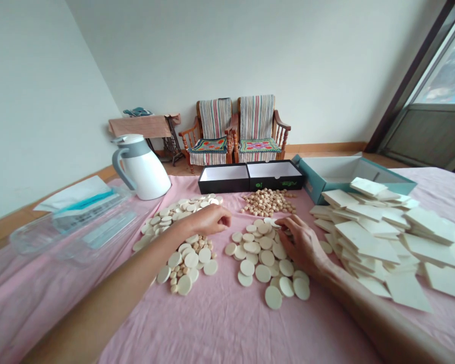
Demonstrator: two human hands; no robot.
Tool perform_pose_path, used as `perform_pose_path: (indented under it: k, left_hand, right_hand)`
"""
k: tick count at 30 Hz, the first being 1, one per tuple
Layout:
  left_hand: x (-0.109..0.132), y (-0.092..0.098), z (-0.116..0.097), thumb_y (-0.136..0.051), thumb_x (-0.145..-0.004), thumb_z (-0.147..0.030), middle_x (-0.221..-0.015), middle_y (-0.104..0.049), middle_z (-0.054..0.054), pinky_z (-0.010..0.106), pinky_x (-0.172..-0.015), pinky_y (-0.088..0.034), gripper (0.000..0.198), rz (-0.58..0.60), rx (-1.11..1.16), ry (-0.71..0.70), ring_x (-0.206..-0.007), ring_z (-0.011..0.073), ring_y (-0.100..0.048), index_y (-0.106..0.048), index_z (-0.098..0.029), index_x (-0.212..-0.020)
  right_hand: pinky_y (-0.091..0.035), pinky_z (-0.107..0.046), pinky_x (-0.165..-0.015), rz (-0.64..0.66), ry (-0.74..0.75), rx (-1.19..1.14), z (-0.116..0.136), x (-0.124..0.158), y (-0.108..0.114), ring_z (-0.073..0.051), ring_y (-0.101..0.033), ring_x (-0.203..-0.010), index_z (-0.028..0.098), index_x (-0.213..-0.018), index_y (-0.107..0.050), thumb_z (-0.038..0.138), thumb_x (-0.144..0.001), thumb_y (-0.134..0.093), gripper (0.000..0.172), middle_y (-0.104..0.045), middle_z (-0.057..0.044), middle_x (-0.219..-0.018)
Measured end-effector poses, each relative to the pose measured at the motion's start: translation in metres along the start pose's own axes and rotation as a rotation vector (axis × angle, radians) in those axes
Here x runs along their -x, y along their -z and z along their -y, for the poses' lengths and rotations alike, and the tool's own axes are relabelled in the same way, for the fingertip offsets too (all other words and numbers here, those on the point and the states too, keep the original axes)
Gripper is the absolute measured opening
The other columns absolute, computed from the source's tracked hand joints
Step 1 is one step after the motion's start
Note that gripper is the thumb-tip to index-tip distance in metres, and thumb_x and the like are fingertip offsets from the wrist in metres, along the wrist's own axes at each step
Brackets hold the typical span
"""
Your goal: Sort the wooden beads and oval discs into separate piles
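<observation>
Lying on the pink cloth [220, 323], round discs [252, 247] are sitting under the bent right hand [301, 243], while the left hand [210, 219] is hovering curled beside them; whether either is grasping anything cannot be told.

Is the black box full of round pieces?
No, the black box shows only its bare white inside, while the round pieces lie in heaps on the pink cloth.

Soft, even daylight from the window [445, 76] on the right, hardly any shadows. Centre's sharp, but the edges stretch and smear, and the clear plastic box [72, 227] looks blurry.
</observation>
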State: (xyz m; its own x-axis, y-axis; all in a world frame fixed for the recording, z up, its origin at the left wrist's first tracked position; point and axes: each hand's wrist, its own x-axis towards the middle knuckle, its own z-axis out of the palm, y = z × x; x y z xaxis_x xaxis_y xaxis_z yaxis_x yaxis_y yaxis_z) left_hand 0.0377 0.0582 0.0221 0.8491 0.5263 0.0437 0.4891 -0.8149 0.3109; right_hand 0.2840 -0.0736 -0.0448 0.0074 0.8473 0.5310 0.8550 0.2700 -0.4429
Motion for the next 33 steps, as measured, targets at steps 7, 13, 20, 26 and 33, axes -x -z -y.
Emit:
perform_pose_path:
  k: [7,13,20,26,33]
  left_hand:
    - [0.035,0.000,0.003,-0.057,-0.059,-0.004,-0.071,-0.063,-0.002,0.020,-0.061,-0.038,0.020,0.261,-0.106,-0.027,-0.067,0.0120,-0.055,-0.064,-0.017,-0.072]
    - [0.029,-0.005,0.004,-0.055,-0.055,-0.002,-0.065,-0.061,-0.002,0.021,-0.060,-0.038,0.018,0.209,-0.139,0.000,-0.064,0.0123,-0.053,-0.060,-0.017,-0.062]
    - [-0.021,-0.011,-0.004,-0.049,-0.064,-0.002,-0.081,-0.063,0.003,0.021,-0.064,-0.044,0.026,-0.117,-0.062,0.104,-0.074,0.0133,-0.059,-0.064,-0.014,-0.081]
    - [-0.035,-0.013,-0.007,-0.050,-0.071,-0.006,-0.097,-0.060,0.004,0.020,-0.066,-0.047,0.033,-0.392,0.119,0.059,-0.077,0.0113,-0.061,-0.062,-0.016,-0.101]
    - [0.020,0.005,-0.012,-0.055,-0.063,-0.003,-0.076,-0.065,-0.001,0.019,-0.064,-0.041,0.022,0.229,0.000,-0.063,-0.070,0.0118,-0.057,-0.066,-0.016,-0.077]
  right_hand:
    - [-0.045,-0.030,-0.075,0.003,0.006,0.017,-0.002,0.001,-0.002,-0.018,-0.057,-0.084,0.019,-0.096,-0.059,0.020,-0.085,-0.046,0.017,-0.059,-0.007,-0.095]
    - [-0.045,-0.030,-0.075,0.008,0.011,0.008,-0.001,0.001,-0.002,-0.018,-0.057,-0.085,0.019,-0.096,-0.058,0.021,-0.086,-0.045,0.017,-0.059,-0.007,-0.095]
    - [-0.045,-0.030,-0.074,0.004,0.016,0.013,-0.002,0.000,-0.002,-0.018,-0.056,-0.084,0.019,-0.095,-0.059,0.019,-0.085,-0.046,0.017,-0.059,-0.007,-0.094]
    - [-0.045,-0.030,-0.075,0.021,0.003,0.009,-0.001,0.000,0.000,-0.018,-0.056,-0.085,0.018,-0.096,-0.059,0.020,-0.086,-0.044,0.018,-0.059,-0.007,-0.094]
    - [-0.045,-0.031,-0.077,0.024,0.014,0.038,0.002,0.000,0.000,-0.019,-0.056,-0.085,0.019,-0.096,-0.059,0.018,-0.084,-0.045,0.018,-0.059,-0.007,-0.094]
